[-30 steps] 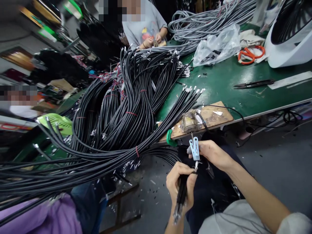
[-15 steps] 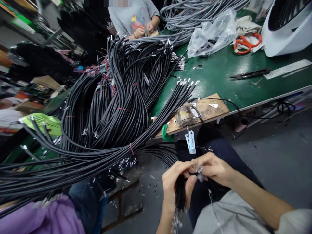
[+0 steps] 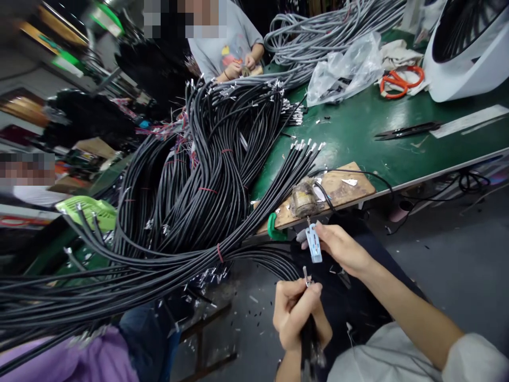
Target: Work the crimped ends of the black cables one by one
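My left hand (image 3: 298,315) is closed round black cables (image 3: 309,345), whose lower ends hang below the fist. One cable end (image 3: 306,274), pale and bare, sticks up between its thumb and forefinger. Just above it, my right hand (image 3: 345,248) grips a light blue clothespin (image 3: 314,249) from the right, with fingertips showing on both sides. The clothespin hangs on the shaft of a small grimy motor (image 3: 304,199), which sits on a wooden board (image 3: 352,183) at the table edge. A green clamp (image 3: 274,227) stands beside the motor.
Large bundles of black cable (image 3: 214,180) cover the left of the green table (image 3: 358,124). Farther right lie orange-handled scissors (image 3: 400,84), dark snips (image 3: 407,130), a plastic bag (image 3: 344,71) and a white fan (image 3: 469,58). A co-worker (image 3: 226,48) sits across the table.
My right hand has left the cable end near my left hand and moved up to the clothespin. A bare cable end now points upward from my left fist. The view has tilted slightly.
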The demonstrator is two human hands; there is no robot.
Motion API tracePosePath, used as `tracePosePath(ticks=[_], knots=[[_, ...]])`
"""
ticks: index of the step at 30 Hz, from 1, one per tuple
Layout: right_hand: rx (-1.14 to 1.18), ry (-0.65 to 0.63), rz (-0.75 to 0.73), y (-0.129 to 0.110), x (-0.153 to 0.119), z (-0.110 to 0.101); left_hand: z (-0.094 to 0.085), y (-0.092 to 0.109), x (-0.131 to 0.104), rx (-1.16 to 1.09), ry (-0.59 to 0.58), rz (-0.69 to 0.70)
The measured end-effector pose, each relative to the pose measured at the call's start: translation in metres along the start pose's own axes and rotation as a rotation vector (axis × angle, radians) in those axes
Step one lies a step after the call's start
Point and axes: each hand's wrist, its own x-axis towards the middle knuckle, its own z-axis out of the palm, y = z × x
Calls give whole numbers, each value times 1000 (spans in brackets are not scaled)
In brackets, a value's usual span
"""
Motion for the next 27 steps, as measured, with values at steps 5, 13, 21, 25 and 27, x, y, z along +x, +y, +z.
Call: tracePosePath(ticks=[5,13,21,25,27], knots=[[187,-109,23,3,1,7,15,2,4,90,35,-7],[386,-143,84,12,2,8,18,-3,-4,69,-67,-62],[479,-262,215,24,3,-15,12,-6,-6,32,-145,-109],[309,-142,140,41,1,-37,0,-6,-13,15,-210,-76],[96,-111,67,50,2,-41,-7,-8,-17,13,-277,-62]])
